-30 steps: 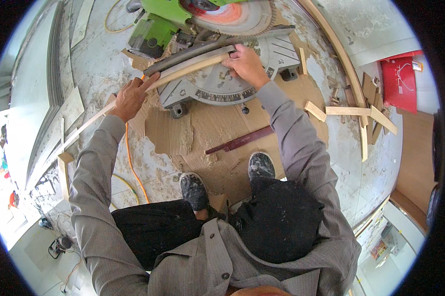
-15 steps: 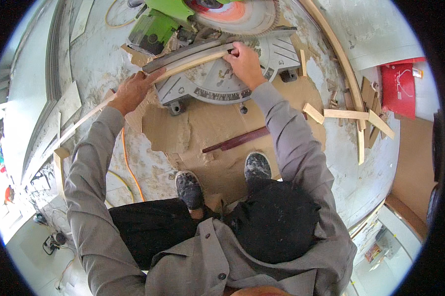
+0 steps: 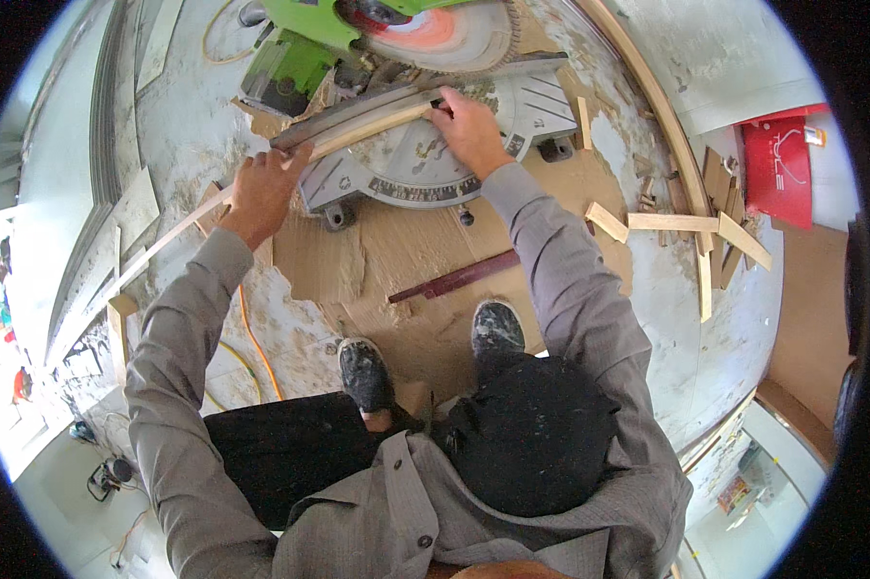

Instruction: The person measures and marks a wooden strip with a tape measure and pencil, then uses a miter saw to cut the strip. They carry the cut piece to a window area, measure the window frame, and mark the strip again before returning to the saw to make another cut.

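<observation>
A long, thin wooden strip (image 3: 377, 124) lies along the fence of the green miter saw (image 3: 300, 68) and runs off to the lower left. My left hand (image 3: 261, 193) grips it just past the left end of the fence. At the strip's right end, my right hand (image 3: 469, 133) pinches it against the fence, above the round grey saw table (image 3: 425, 188). The toothed saw blade (image 3: 464, 43) stands raised behind the fence, beyond my right hand. Whether it is turning I cannot tell.
A dark red strip (image 3: 454, 277) lies on brown cardboard (image 3: 329, 261) by my shoes. Pale wood offcuts (image 3: 671, 222) are scattered at the right, beside a long board (image 3: 671, 135) and a red bag (image 3: 780, 169). An orange cord (image 3: 249, 333) crosses the floor at the left.
My left hand has turned at the wrist, its knuckles more raised and its fingers more bent over the strip. My right hand keeps its pinch; the whole view has shifted slightly.
</observation>
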`<state>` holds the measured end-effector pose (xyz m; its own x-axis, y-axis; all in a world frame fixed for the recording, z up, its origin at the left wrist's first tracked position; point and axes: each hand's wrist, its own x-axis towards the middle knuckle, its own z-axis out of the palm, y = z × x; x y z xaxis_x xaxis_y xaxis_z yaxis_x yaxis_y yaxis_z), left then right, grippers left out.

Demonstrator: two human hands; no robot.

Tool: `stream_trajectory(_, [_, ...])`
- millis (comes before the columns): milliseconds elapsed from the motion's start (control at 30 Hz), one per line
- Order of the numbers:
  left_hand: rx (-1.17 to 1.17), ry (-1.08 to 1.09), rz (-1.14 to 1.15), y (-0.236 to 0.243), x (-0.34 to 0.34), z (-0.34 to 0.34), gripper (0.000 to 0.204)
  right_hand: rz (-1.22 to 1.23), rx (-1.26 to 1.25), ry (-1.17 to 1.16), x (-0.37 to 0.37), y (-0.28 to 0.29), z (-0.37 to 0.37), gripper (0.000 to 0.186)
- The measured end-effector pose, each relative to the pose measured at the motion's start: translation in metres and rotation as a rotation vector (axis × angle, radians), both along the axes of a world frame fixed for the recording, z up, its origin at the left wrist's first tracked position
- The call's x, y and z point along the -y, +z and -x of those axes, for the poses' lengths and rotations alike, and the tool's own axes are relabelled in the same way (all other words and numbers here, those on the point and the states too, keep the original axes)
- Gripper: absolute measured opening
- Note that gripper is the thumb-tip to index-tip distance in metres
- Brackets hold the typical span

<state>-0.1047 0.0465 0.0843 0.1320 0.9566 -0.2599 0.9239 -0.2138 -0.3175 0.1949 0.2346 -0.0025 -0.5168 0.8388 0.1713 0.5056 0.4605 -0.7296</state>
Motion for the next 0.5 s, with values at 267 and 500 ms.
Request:
stream_trajectory(267, [0.283,-0.157,-0.399,-0.03,-0.059,-0.08,0.058,-0.013,-0.125,0.03,0.001,0.005,0.004,0.038])
stream_trajectory(500, [0.278,-0.024,-0.594,-0.054,-0.072,-0.104,0.045,0.118,-0.2,-0.191,-0.026,0.071,-0.064,0.029])
